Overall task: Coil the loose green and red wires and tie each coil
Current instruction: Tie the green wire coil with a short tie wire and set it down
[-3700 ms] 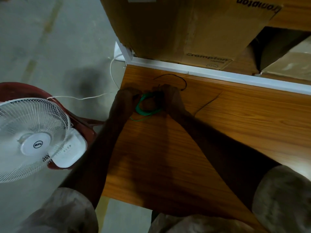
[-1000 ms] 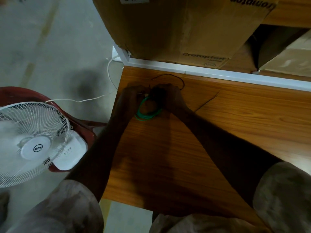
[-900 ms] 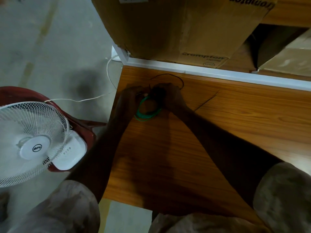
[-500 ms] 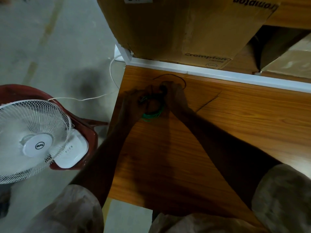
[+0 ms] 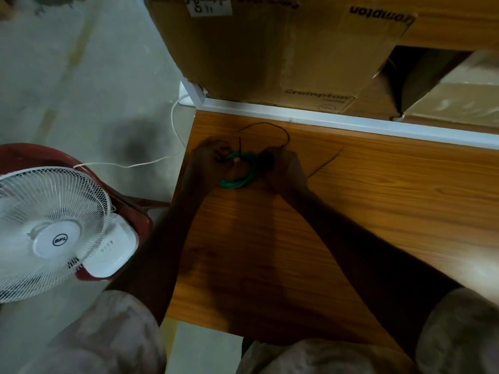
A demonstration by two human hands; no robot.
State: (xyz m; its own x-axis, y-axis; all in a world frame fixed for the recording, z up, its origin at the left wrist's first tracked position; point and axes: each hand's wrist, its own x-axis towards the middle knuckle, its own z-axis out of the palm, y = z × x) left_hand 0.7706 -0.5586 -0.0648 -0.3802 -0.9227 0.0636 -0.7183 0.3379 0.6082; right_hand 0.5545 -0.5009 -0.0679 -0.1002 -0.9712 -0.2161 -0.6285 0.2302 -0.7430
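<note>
A white fan (image 5: 51,233) sits on a red chair (image 5: 129,211) at far left, off the worktop (image 5: 378,211), its cord (image 5: 151,161) trailing across the floor and clear of your work.

Your left hand (image 5: 209,160) is curled at the left side of the green coil (image 5: 243,174), fingers pinched on something small there; it looks to be the coil's turns together with a dark tie strand, though the dim light hides the exact grip. That hold most likely keeps the loops from springing open.

The green coil lies low over the worktop near its far left corner, between your two hands, already wound into a tight ring, so the step in hand reads as tying rather than coiling.

Your right hand (image 5: 280,166) is closed on the coil's right side, where a dark wire (image 5: 270,128) arcs up and back over the worktop toward your left hand. You seem to be holding it as the free end of the tie, with slack to pull through.

A second thin strand (image 5: 326,163) lies loose on the worktop just right of your hand. No red wire can be made out with certainty in this light.

Cardboard boxes (image 5: 270,49) stand behind the white back edge.
</note>
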